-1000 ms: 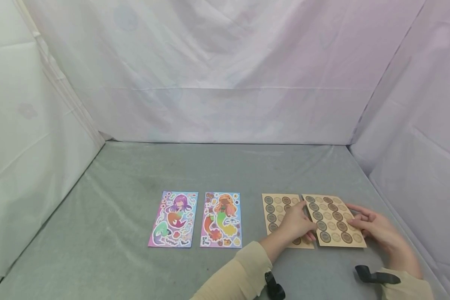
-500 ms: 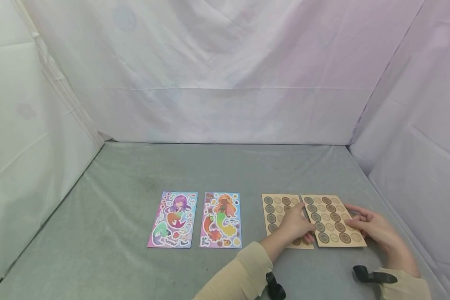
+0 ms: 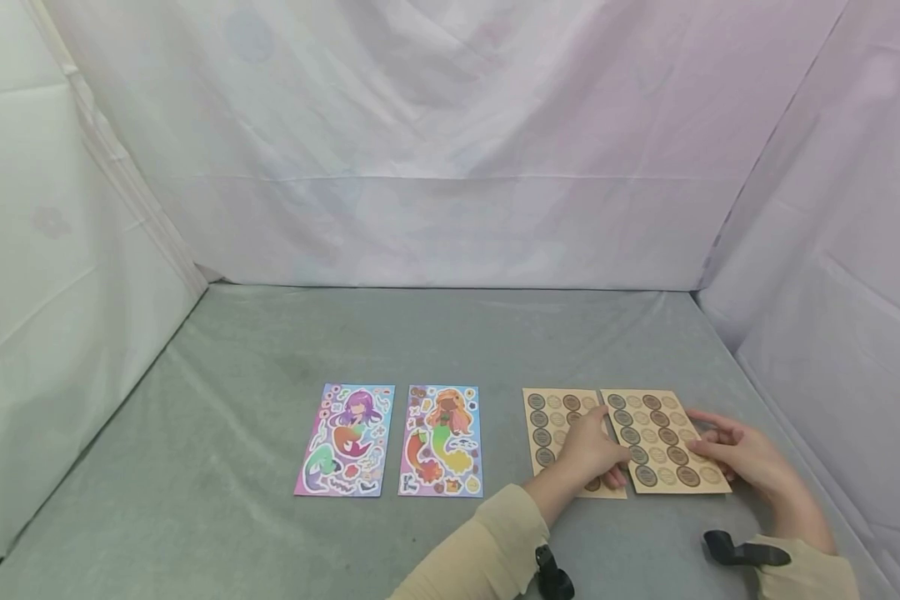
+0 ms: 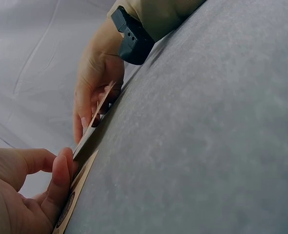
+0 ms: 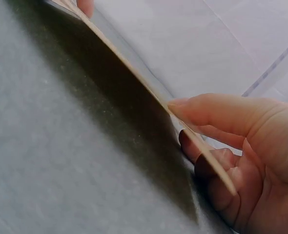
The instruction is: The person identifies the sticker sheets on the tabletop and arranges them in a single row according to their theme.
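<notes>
A tan sheet of round stickers point(image 3: 663, 433) is held slightly above the table, tilted, with a dark shadow under it in the right wrist view. My right hand point(image 3: 753, 458) pinches its right edge, thumb on top and fingers curled beneath. At its left edge, my left hand point(image 3: 588, 450) holds it by the fingertips; in the left wrist view the left hand point(image 4: 31, 190) partly covers that edge. A second tan sticker sheet point(image 3: 558, 404) lies flat below the left hand, which hides part of it.
Two colourful mermaid sticker sheets lie side by side to the left: one purple-haired point(image 3: 351, 446), one orange-haired point(image 3: 442, 442). Grey cloth covers the table point(image 3: 270, 333). White curtains point(image 3: 450, 167) stand at the back and on both sides.
The held tan sheet has shifted very slightly to the left with both hands. The other sheets look the same relative to the table.
</notes>
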Motion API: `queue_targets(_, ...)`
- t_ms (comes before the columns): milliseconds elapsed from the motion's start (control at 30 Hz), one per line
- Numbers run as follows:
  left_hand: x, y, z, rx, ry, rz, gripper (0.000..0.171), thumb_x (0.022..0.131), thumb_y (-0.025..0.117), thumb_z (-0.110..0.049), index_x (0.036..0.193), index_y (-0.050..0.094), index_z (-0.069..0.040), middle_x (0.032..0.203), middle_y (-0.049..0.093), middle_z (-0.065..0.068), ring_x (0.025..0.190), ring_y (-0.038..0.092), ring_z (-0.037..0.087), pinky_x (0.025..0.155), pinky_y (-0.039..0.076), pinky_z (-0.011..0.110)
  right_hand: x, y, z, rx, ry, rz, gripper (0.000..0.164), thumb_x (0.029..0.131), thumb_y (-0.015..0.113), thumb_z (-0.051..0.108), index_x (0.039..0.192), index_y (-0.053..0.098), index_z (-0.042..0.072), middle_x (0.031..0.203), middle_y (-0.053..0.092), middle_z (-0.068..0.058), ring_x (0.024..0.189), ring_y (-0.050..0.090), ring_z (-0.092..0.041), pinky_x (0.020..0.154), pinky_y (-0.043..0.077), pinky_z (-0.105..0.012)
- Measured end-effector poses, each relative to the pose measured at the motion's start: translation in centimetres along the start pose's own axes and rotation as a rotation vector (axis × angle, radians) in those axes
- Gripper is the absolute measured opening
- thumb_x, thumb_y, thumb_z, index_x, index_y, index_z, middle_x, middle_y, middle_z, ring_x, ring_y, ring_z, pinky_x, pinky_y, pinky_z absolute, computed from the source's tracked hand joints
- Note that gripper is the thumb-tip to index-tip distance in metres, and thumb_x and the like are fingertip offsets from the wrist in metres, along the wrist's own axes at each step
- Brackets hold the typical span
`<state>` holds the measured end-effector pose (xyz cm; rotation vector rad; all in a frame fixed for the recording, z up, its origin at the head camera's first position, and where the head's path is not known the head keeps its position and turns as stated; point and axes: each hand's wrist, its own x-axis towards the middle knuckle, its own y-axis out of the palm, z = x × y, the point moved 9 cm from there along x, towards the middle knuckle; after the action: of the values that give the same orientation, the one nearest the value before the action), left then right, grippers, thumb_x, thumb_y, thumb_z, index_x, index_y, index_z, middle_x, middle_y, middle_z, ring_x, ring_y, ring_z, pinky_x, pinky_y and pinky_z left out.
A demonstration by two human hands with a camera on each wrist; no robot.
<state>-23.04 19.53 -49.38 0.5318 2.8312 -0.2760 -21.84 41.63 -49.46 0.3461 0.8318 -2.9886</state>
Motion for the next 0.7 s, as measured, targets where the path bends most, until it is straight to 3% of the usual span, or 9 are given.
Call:
queue_targets(100,0.02,0.00,0.02,-0.005,0.000,-0.004,0.075,0.075,0.071,0.004,0.143,0.041,-0.006,0.047,0.059,0.007,0.030,0.050,0.012,0.035,0.048,0.026,-0.02,0.02,0.23,-0.025,-0.022,0.002,0.069,0.087,0.071,0.018,0.141,0.037,-0.006,0.078,0.063,0.000,0.049,0.046,-0.008,0.041,0.041,-0.026)
queue_targets(700,0.12,0.17,0.14,0.007,0.001,-0.032,0.075,0.074,0.072,0.003,0.142,0.042,-0.007,0.048,0.058,0.005,0.030,0.050,0.012,0.032,0.046,0.025,0.12,0.07,0.47,-0.115,-0.015,-0.016,0.076,0.084,0.074,0.020,0.142,0.035,-0.007,0.073,0.055,-0.003,0.049,0.044,-0.010,0.042,0.040,-0.026)
